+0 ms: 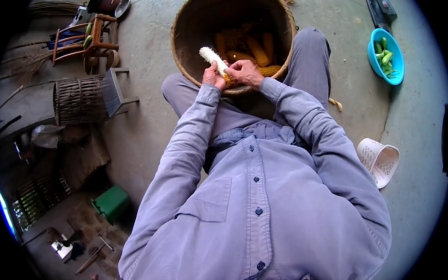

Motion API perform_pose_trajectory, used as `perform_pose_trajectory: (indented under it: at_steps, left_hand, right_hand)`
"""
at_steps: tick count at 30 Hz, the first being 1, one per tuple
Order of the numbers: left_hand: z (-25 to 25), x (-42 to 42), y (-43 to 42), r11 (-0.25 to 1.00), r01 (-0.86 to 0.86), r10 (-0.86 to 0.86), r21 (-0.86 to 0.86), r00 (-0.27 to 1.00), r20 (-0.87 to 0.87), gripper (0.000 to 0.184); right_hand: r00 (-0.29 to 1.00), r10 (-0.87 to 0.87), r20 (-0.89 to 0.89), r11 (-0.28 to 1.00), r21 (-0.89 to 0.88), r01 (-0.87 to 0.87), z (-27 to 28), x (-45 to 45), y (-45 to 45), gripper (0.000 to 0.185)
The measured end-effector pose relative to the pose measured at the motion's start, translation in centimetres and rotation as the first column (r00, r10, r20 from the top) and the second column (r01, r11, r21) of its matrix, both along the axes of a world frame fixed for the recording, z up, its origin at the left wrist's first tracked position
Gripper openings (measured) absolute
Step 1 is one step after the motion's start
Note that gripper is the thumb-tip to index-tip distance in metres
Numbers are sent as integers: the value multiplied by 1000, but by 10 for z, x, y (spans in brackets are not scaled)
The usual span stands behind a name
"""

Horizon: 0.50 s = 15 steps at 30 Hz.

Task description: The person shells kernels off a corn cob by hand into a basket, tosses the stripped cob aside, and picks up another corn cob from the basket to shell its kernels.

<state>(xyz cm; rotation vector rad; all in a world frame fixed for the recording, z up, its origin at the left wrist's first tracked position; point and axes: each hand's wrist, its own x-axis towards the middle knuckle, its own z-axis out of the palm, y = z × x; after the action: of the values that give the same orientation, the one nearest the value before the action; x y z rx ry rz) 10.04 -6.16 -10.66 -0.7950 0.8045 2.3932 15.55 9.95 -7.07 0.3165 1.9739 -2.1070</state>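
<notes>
A corn cob (210, 57), mostly stripped to bare white with some yellow kernels at its lower end, is held tilted above the near rim of a big woven basket (180, 44). My left hand (214, 77) is wrapped round the cob's lower part. The fingers of my right hand (246, 74) are closed against the end where the kernels remain. Inside the basket lie several yellow ears of corn (258, 51) and some loose bits. The basket stands between my knees.
At right are a blue basin (399, 62) of green vegetables, a white perforated plastic basket (386, 163) and a pale yellow scrap (336, 104) on the floor. Left stand a wooden chair (95, 37), a wicker cylinder (80, 100) and a green bin (110, 203).
</notes>
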Motion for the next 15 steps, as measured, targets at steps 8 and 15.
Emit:
perform_pose_trajectory:
  at_steps: [8,15]
  left_hand:
    - [1,-3,-1,1000,-11,11,0,999,38,40]
    - [-3,-2,-1,999,-26,25,22,999,34,39]
  right_hand:
    - [999,-40,6,998,-57,41,-6,-2,0,35]
    - [1000,-16,11,997,77,16,3,1,0,36]
